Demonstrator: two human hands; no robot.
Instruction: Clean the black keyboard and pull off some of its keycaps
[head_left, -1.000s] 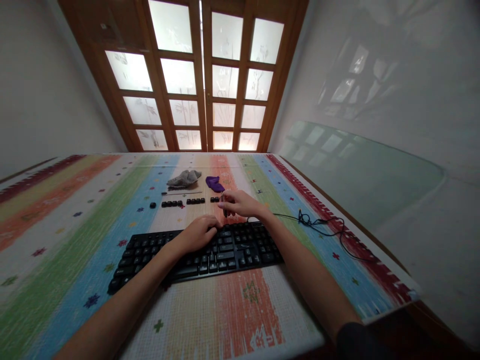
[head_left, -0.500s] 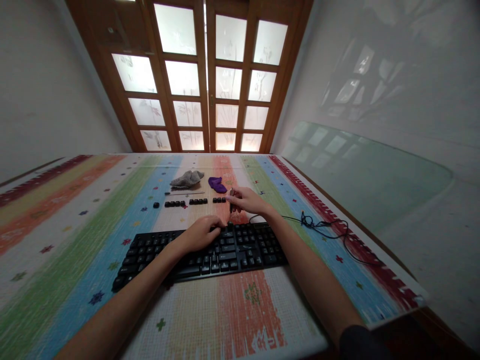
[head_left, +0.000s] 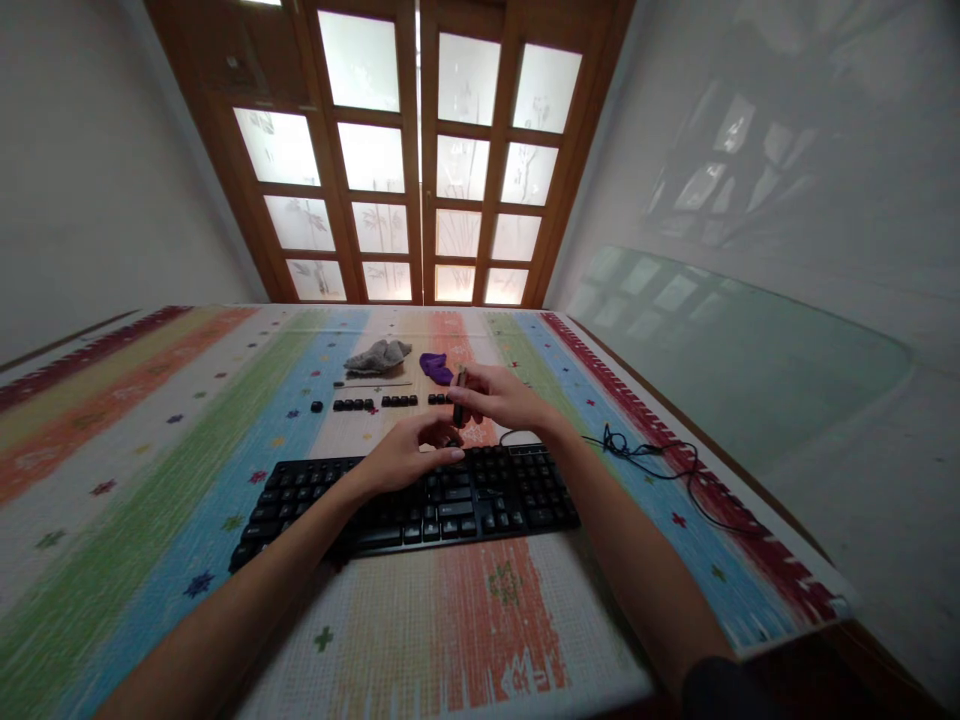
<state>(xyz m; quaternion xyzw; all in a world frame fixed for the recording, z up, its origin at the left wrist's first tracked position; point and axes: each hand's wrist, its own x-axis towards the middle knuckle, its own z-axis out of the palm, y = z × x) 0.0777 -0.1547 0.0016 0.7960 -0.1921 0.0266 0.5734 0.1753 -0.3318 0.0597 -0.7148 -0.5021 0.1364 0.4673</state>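
Observation:
A black keyboard (head_left: 390, 500) lies across the striped mat in front of me. My right hand (head_left: 499, 400) is raised just behind the keyboard's far edge and grips a small dark tool (head_left: 459, 390), held upright. My left hand (head_left: 405, 458) has lifted off the keys. Its thumb and forefinger pinch a small dark piece, seemingly a keycap (head_left: 454, 438), at the tool's lower end. Loose black keycaps (head_left: 375, 403) sit in short rows behind the keyboard, with a single one (head_left: 316, 406) further left.
A grey cloth (head_left: 379, 355) and a purple cloth (head_left: 435, 367) lie behind the keycap rows, with a thin dark rod (head_left: 373, 384) between. The keyboard's black cable (head_left: 645, 455) coils to the right, near the mat's red edge. Wooden glazed doors stand beyond the mat.
My left hand rose off the keyboard and its fingers came up to the tool's lower end. My right hand lifted the tool slightly and drew it nearer.

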